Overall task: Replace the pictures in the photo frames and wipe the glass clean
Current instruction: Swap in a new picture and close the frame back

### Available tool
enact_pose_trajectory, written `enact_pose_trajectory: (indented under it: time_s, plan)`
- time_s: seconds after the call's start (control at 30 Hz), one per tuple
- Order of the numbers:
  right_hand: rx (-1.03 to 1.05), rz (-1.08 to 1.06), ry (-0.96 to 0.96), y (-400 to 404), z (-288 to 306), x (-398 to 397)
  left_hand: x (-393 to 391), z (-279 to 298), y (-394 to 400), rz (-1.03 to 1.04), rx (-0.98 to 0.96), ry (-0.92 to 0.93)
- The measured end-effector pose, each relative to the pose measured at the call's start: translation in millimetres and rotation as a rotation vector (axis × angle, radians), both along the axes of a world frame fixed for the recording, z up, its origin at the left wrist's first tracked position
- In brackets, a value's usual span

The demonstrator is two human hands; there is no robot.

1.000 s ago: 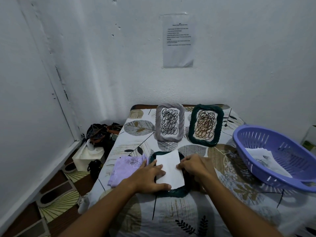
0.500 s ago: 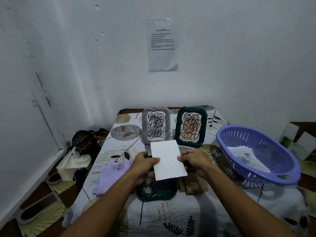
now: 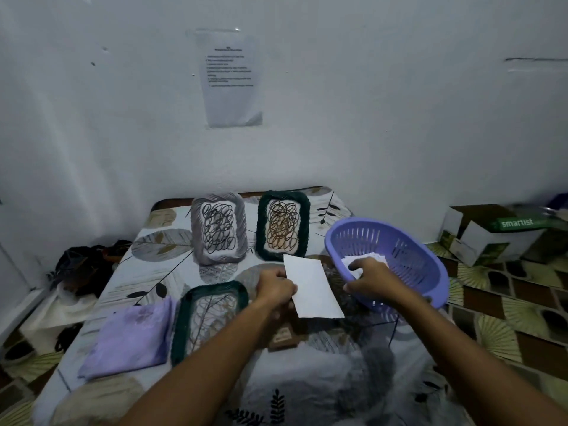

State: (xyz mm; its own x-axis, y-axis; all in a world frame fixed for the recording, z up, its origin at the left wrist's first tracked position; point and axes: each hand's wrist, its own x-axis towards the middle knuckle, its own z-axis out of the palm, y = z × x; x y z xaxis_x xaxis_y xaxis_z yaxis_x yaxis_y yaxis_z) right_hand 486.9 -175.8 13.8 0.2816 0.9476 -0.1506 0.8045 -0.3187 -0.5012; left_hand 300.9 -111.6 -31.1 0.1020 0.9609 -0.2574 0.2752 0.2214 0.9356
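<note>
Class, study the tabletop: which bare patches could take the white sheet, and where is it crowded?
Free: the near cloth of the table between the two forearms, and the left stretch between the grey frame and the purple cloth. Crowded: the middle, where the flat green frame, brown backing, left hand with the white sheet and purple basket meet.

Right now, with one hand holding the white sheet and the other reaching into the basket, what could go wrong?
1. The left hand pinches the white paper sheet by one edge only; it could bend or slip.
2. The right hand presses the near rim of the purple plastic basket, which might tip.
3. The dark green frame lying flat could get knocked.
</note>
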Motion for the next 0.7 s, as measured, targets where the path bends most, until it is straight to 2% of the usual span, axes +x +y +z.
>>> enact_pose_trajectory:
  time_s: [0.2, 0.33, 0.7]
  plan:
    - [0.101, 0.020, 0.101, 4, 7, 20, 42, -20, 7, 0.025, -0.008, 0.087]
    - [0.122, -0.013, 0.180, 4, 18, 32, 61, -22, 8, 0.049, -0.029, 0.068]
    - [0.127, 0.032, 0.222, -1, 18, 37, 78, -19, 15, -0.011, -0.067, 0.084]
